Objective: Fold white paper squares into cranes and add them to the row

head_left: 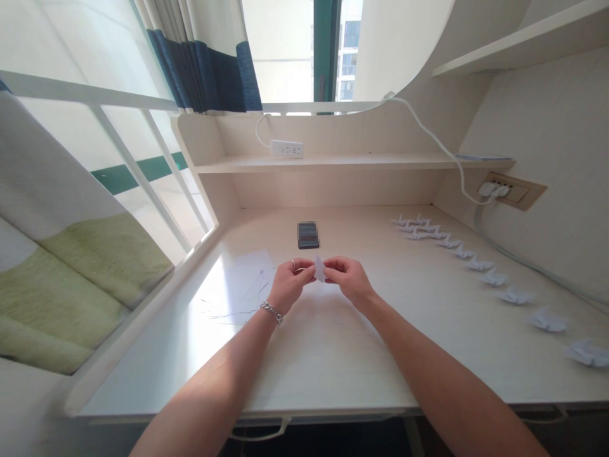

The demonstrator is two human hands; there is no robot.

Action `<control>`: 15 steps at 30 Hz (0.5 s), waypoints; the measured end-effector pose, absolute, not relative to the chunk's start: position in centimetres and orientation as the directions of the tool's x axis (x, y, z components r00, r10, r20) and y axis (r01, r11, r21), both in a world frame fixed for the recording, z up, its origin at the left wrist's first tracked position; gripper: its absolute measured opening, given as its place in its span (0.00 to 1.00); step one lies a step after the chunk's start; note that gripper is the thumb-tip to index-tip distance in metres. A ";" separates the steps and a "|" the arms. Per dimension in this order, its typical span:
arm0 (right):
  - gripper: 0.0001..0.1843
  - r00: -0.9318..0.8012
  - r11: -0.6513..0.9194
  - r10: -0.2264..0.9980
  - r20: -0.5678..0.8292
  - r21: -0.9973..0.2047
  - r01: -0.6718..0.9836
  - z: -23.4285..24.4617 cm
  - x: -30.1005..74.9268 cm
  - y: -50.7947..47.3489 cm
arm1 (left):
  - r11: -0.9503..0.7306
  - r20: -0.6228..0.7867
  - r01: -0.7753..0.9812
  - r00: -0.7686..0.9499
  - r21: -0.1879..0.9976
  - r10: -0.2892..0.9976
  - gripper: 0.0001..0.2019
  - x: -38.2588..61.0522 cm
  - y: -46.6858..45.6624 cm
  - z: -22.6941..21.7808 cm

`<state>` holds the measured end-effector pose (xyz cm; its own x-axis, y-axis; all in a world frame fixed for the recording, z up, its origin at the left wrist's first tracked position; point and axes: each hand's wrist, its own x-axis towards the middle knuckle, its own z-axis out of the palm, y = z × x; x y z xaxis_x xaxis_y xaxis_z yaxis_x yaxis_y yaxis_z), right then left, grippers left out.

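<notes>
Over the middle of the pale wooden desk (333, 343), both my hands pinch a small folded piece of white paper (320, 268). My left hand (290, 284), with a ring and a chain bracelet at the wrist, grips its left side with closed fingers. My right hand (347, 277) holds its right side, fingers also closed. The paper is held a little above the desk surface.
A stack of white paper sheets (238, 285) lies left of my hands. A dark phone (307, 235) lies flat behind them. A row of several folded paper cranes (495, 277) runs along the right side. A power strip (287, 148) sits on the shelf; a cable runs to the wall socket (504, 189).
</notes>
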<state>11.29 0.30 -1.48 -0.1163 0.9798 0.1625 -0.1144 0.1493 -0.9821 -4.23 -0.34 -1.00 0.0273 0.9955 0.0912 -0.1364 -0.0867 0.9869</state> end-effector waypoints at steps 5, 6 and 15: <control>0.10 -0.100 0.180 0.977 0.188 -0.980 -0.085 -1.9 11.2 0.5 | -0.105 0.112 -0.103 0.068 0.989 0.991 0.14 -4.2 -0.3 -1.1; 0.10 -0.101 0.182 0.977 0.190 -0.980 -0.082 -1.9 11.2 0.5 | -0.114 0.120 -0.084 0.074 0.990 0.990 0.15 -4.2 -0.3 -1.1; 0.12 -0.084 0.177 0.979 0.184 -0.981 -0.079 -2.1 11.0 0.5 | -0.206 0.202 0.044 0.070 0.978 0.977 0.07 -4.4 0.4 -2.4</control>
